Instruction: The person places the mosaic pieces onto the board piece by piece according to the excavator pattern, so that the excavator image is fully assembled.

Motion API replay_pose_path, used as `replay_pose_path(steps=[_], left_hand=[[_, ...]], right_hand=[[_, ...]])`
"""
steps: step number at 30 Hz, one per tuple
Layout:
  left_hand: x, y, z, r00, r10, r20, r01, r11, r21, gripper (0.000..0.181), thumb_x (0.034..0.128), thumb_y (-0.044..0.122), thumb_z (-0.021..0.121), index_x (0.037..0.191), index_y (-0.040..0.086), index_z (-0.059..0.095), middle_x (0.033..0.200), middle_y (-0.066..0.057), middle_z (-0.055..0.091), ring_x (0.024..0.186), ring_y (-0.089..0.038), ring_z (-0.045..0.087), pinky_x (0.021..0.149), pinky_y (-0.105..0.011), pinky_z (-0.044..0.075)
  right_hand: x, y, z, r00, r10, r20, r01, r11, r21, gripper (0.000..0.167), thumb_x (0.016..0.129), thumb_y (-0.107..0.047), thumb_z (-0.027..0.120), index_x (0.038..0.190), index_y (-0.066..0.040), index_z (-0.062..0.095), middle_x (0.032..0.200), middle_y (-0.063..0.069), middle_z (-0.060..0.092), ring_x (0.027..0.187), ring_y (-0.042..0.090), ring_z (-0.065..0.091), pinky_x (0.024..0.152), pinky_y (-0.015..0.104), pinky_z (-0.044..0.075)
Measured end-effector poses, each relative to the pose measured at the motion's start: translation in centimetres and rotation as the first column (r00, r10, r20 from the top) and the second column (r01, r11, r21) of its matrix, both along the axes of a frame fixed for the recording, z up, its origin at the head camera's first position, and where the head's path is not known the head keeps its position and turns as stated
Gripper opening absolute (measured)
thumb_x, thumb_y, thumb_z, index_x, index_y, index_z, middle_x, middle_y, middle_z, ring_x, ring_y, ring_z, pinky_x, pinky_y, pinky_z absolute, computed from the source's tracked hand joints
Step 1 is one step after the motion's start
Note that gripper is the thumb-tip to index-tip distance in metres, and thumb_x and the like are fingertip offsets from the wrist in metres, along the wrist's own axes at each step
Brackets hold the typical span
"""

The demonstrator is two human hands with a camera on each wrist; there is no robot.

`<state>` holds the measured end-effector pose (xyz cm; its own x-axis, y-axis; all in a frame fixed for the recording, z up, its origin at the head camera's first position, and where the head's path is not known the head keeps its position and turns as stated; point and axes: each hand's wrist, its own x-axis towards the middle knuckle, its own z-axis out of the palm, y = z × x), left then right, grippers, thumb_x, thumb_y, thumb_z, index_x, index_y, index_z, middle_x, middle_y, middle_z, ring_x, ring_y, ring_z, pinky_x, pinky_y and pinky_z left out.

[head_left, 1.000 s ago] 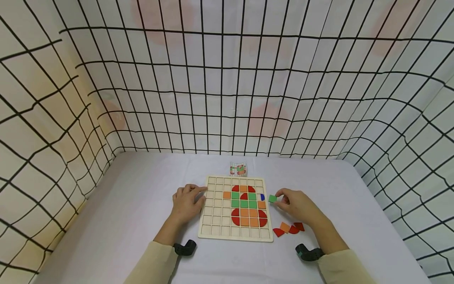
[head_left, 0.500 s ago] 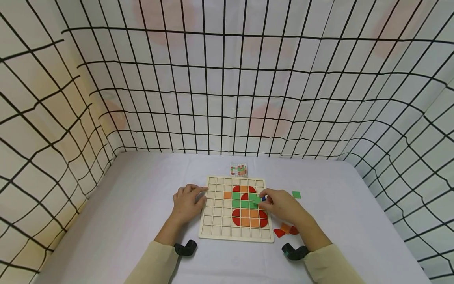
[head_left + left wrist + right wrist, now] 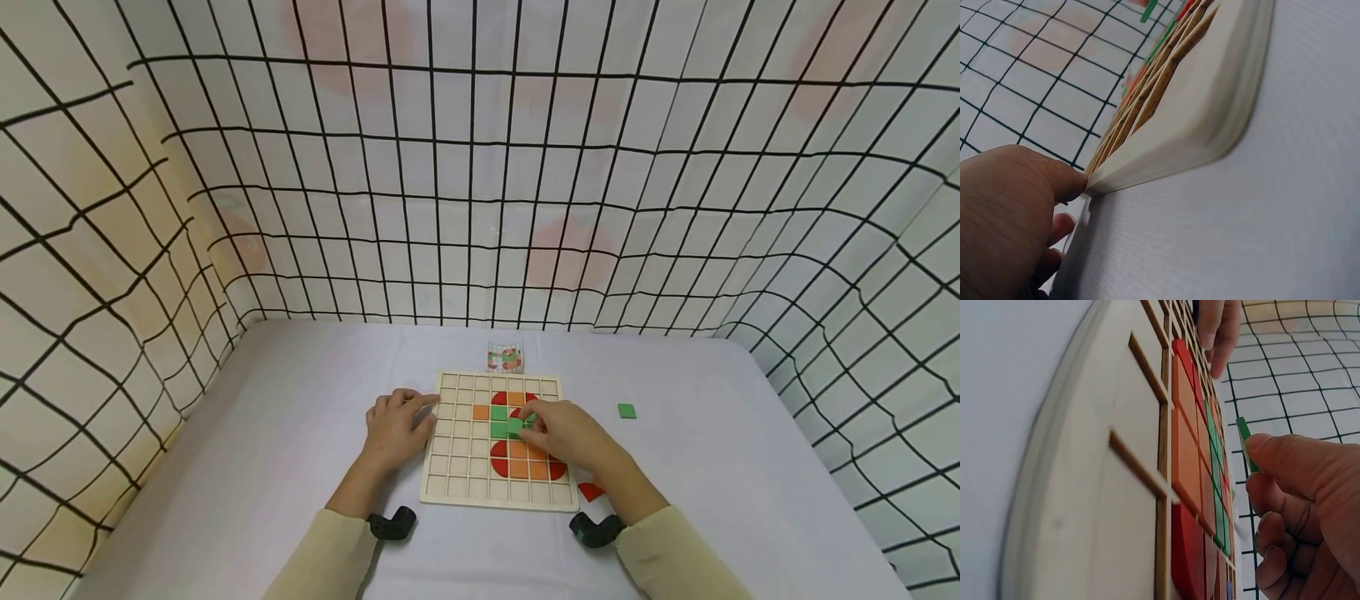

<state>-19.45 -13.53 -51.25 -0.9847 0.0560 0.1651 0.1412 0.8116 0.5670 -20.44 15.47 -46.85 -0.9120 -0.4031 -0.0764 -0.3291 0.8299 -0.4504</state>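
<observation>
A wooden grid board (image 3: 447,468) lies on the white table, with orange, green and red tiles set in its cells. Between thumb and index finger, my right hand (image 3: 572,435) pinches a green square tile (image 3: 1244,434), held just above the board's middle green row. In the right wrist view that tile stands clear of the grid, tilted. My left hand (image 3: 393,429) touches the board's left edge, its thumb against the rim in the left wrist view. The blue piece and some right-hand cells are covered by my right hand in the head view.
A small pattern card (image 3: 504,358) lies behind the board. One loose green square (image 3: 627,411) is on the table at right. A red quarter-round piece (image 3: 591,492) lies near the front right corner. Black wire mesh (image 3: 491,200) encloses the table.
My right hand has moved left from beside the board to above its middle, bringing the green tile along. Another green tile has come into sight at right. My left hand stays put.
</observation>
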Motion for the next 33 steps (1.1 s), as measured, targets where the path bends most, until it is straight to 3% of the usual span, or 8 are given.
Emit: replay_pose_path(steps=[16,22,33], left_hand=[[0.1,0.0,0.1,1.000,0.001,0.006,-0.001,1.000,0.010,0.036,0.0985,0.027,0.063,0.134,0.023,0.069,0.131,-0.011,0.059,0.121,-0.036,0.045,0.108,-0.064,0.026],[0.0,0.0,0.1,1.000,0.000,0.009,-0.001,1.000,0.014,0.035,0.0984,0.028,0.063,0.133,0.024,0.069,0.132,-0.011,0.059,0.120,-0.035,0.045,0.108,-0.063,0.026],[-0.1,-0.1,0.0,1.000,-0.004,0.008,0.004,1.000,0.005,0.036,0.0984,0.028,0.063,0.133,0.024,0.069,0.131,-0.011,0.059,0.120,-0.035,0.046,0.107,-0.063,0.027]], right_hand=[[-0.9,-3.9,0.2,0.989,0.145,-0.020,-0.144,0.989,0.004,0.021,0.096,-0.032,0.072,0.109,-0.016,0.069,0.067,-0.010,0.056,0.061,0.006,0.050,0.060,0.024,0.041],[-1.5,-5.1,0.3,0.990,0.138,-0.039,-0.137,0.990,0.013,0.024,0.096,-0.033,0.071,0.111,-0.015,0.069,0.072,-0.009,0.059,0.063,0.008,0.052,0.062,0.026,0.043],[-2.6,-6.3,-0.6,0.990,0.117,-0.073,-0.111,0.991,0.080,0.026,0.096,-0.036,0.070,0.114,-0.019,0.069,0.065,-0.009,0.055,0.058,0.008,0.049,0.056,0.026,0.041]])
